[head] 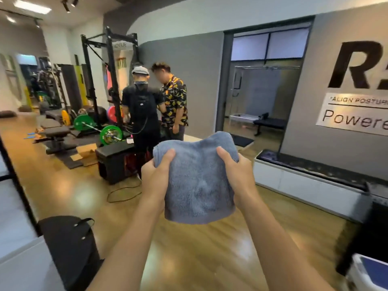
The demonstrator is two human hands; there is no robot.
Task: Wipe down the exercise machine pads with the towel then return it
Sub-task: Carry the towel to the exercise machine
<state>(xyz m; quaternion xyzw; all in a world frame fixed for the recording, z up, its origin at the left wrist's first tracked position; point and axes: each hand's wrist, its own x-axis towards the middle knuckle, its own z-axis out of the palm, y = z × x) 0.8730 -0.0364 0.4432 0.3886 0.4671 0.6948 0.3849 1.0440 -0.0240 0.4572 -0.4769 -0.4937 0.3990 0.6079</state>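
Both hands hold the grey towel (198, 181) up in the air in front of the person, above the wooden floor (189, 255). The left hand (155, 175) grips its left edge and the right hand (239, 173) its right edge, each grip closed with the thumb on the near face and the fingers curled behind the cloth.

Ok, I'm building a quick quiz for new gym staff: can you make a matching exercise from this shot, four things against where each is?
Things:
1. towel
2. green weight plate
3. black bag
4. cable

Places:
A. looped on the wooden floor
B. on the barbell
C. bottom left, nearest the camera
D. held up by the left hand and right hand

Pairs: 1-D, 2-B, 3-C, 4-A
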